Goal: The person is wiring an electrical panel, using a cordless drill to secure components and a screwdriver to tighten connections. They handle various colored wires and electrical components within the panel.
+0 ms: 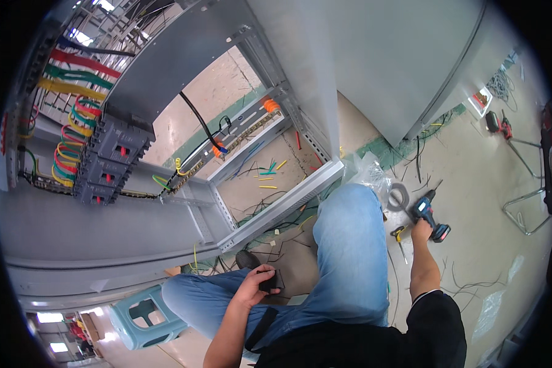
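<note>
My right hand [421, 230] is wrapped round the handle of a cordless drill [423, 207]. The drill is dark blue and black and is down at the floor on my right, its bit pointing away from me and its battery by my wrist. Close beside that hand is a small yellow-and-black tool [398, 232] with a thin shaft. Over my bent left leg, my left hand [254, 288] is closed round a small black object [268, 283]. The fingers partly cover it, so its kind is not clear.
An open grey metal cabinet [276, 199] stands ahead and to the left, with black circuit breakers [113, 156] and coloured wires. Right of my knee lie a clear plastic bag [369, 173] and a grey tape roll [398, 197]. A light blue stool [126, 322] stands lower left. Wire scraps litter the floor.
</note>
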A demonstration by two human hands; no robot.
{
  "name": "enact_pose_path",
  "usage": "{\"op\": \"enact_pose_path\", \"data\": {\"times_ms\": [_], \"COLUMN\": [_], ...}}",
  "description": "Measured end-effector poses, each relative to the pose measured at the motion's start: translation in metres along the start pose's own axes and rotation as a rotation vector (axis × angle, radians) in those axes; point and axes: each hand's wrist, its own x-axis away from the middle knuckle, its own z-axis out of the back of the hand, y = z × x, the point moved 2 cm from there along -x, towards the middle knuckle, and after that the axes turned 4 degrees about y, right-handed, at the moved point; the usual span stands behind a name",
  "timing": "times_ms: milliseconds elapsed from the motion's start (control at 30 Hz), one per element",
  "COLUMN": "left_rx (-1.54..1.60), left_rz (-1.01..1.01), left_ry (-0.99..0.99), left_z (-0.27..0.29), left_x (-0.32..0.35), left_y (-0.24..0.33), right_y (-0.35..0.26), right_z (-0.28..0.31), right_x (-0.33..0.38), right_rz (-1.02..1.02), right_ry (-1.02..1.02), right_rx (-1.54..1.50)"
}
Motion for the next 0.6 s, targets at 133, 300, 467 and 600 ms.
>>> {"op": "enact_pose_path", "data": {"times_ms": [133,300,467,600], "left_rx": [0.028,0.037,0.018,-0.104], "left_rz": [-0.009,-0.053,-0.124,-0.343], "left_ry": [-0.002,-0.027,-0.068,-0.126], "left_z": [0.003,0.007,0.008,-0.002], "left_x": [0.0,0.0,-0.007,0.001], "left_y": [-0.003,-0.006,-0.007,0.012], "right_y": [0.005,0.017,0.027,0.011], "right_z": [-0.002,0.026,0.035,0.025], "right_x": [0.015,0.036,0.073,0.087], "right_rz": [0.104,0.354,0.174,0.031], "right_ry": [-0.088,-0.104,-0.164,-0.11], "right_rx": [-0.037,-0.385,-1.09,-1.387]}}
